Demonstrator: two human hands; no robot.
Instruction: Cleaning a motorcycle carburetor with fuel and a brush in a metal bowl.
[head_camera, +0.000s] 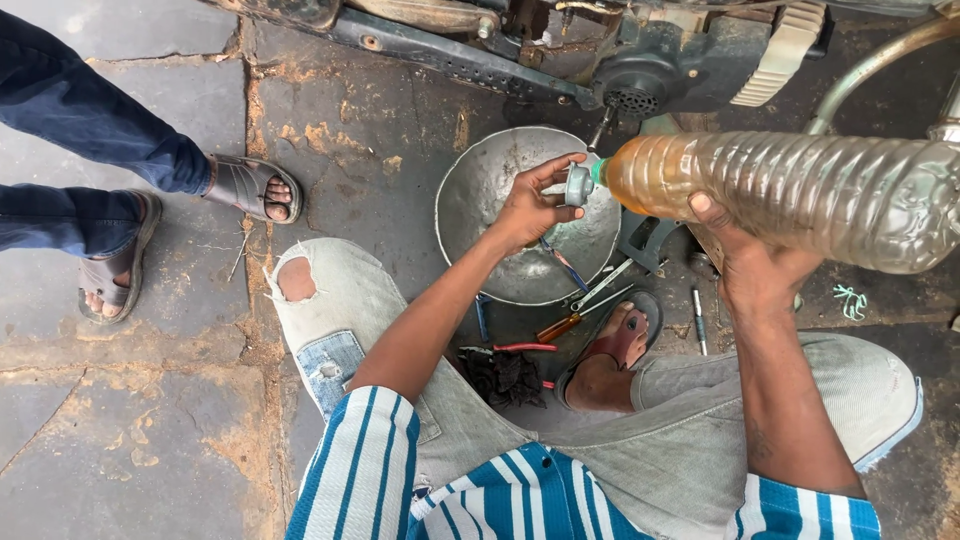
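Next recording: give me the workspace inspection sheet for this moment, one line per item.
Surface: worn stone paving, cracked and stained.
Job's things: ribbed plastic bottle of amber liquid, held level, neck over the metal bowl; small grey part at the bottle's mouth.
Clutter: screwdriver, pliers, dark rag and other hand tools on the ground between the knees.
Grippers: left hand holds the grey part; right hand grips the bottle from below.
Cables: nothing seen.
Surroundings: motorcycle underside above the bowl; another person's sandalled feet at the left.
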